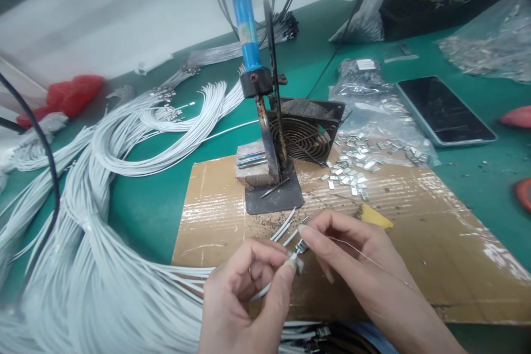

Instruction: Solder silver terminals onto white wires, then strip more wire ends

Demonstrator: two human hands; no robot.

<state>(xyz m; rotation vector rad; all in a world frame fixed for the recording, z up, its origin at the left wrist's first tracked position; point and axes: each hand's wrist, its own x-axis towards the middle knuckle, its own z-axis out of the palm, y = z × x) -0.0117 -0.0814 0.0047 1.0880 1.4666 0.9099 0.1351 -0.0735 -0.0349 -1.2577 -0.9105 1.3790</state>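
In the head view, the left hand (251,287) has its fingers narrowed in a pinch on a cable (294,256), close to its end. The fingers of the right hand (352,254) are also close together and seem to grip a small metal connector (301,245), which meets the cable's end over the cardboard (415,243). A thin strand (365,257) runs back over the right hand.

Good handling here would call for a light, steady pinch close to the joint, with cable and connector kept in line so the fine cores don't bend or cross. Resting both hands on the cardboard should help. The iron (251,55) stands just beyond; its heat cannot be told, so fingertips are best kept clear. Loose connectors (352,168) lie near the fan (307,127), and bundled cables (83,265) spread over the counter (207,160) at left.
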